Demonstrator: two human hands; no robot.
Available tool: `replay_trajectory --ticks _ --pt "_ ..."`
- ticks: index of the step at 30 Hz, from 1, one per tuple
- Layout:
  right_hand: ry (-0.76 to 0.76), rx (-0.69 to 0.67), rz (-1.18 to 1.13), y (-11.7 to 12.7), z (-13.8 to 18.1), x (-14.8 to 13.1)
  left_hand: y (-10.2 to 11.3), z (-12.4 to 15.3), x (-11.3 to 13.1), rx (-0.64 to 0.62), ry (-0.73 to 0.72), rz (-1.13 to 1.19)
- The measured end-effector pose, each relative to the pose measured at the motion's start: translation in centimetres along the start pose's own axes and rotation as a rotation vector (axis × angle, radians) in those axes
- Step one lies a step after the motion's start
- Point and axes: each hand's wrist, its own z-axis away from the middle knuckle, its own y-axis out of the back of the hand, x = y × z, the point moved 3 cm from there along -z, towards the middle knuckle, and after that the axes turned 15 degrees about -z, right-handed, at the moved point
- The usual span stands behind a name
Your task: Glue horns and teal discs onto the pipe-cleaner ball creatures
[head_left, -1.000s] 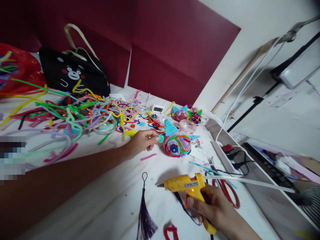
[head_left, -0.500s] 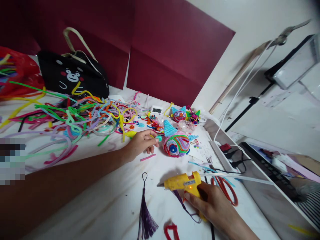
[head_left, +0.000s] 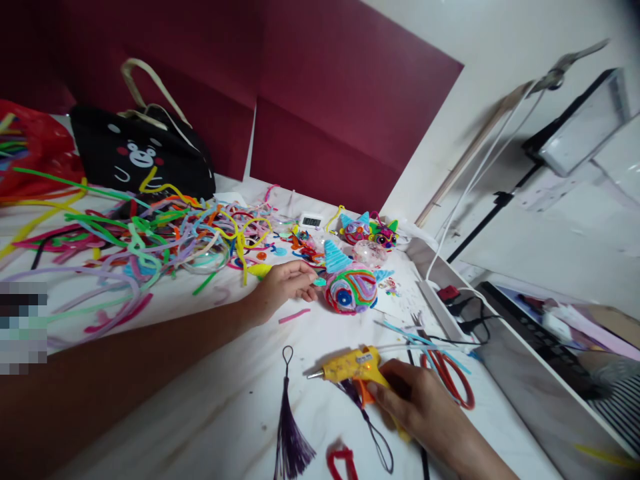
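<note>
My left hand [head_left: 283,288] pinches a small teal button [head_left: 319,283] between its fingertips. Just right of it stands a round craft ball [head_left: 353,288] wrapped in colourful pipe cleaners, with light-blue ears and a dark-blue button for an eye. In my right hand [head_left: 425,403] is a yellow hot glue gun [head_left: 350,367], its nozzle pointing left above the table and apart from the ball. A purple tassel [head_left: 291,427] lies left of the gun; another purple tassel [head_left: 367,417] is partly behind it. Red-handled scissors [head_left: 447,377] lie beyond my right hand.
Tangled pipe cleaners [head_left: 165,240] cover the table's left side. Behind them stands a black bag [head_left: 143,157]. At the back are a small timer [head_left: 311,221] and two decorated balls [head_left: 356,230]. A tray wall [head_left: 520,360] with cables borders the right.
The glue gun's nozzle has shifted slightly left and the gun has turned a little in my right hand. The teal button in my left hand now appears flatter.
</note>
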Motion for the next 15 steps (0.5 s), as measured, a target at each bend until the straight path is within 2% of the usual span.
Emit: replay_trajectory --ticks 4,7,10,15 --pt "0.012 0.013 0.026 0.7 0.1 -0.3 0.0 -0.2 -0.3 0.047 -0.044 -0.138" --pt "0.088 0.086 0.014 2.0 0.1 -1.1 0.0 -0.2 0.0 0.081 -0.089 -0.156" --pt "0.24 0.238 0.043 3.4 -0.2 -2.5 0.1 -0.3 0.5 0.129 -0.112 -0.177" --pt "0.58 0.471 0.14 4.8 -2.3 -4.4 0.2 -0.6 0.7 0.144 -0.113 -0.251"
